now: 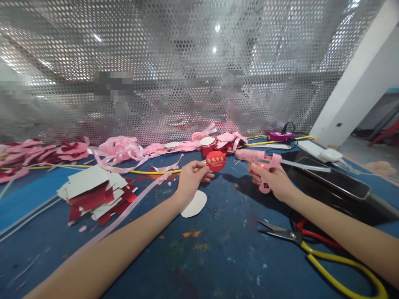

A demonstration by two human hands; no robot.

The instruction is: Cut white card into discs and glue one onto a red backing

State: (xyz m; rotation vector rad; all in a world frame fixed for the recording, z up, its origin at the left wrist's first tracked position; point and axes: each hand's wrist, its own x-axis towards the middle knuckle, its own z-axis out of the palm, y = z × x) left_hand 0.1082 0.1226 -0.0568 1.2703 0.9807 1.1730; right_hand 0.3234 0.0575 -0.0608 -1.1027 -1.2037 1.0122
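Between the thumb and fingers of my left hand [192, 178] is the edge of a round red card [215, 161] with gold lettering, its printed face toward me. My right hand [270, 180] is wrapped round the handle of a pink glue gun [255, 155], whose small red light glows. A clear glue stick [307, 166] juts out of the gun's back end, and its nozzle points left, a short way from the red card. Under my left wrist a white paper disc [195, 204] lies on the table, partly covered.
Scissors [294, 236] with yellow and red handles lie open at right front. Behind my right hand rests a black phone [333, 176]. White and red card pieces [96, 193] are piled at left. Pink ribbon [120, 151] and a yellow cord [156, 171] run along the back, before a perforated metal screen [174, 54].
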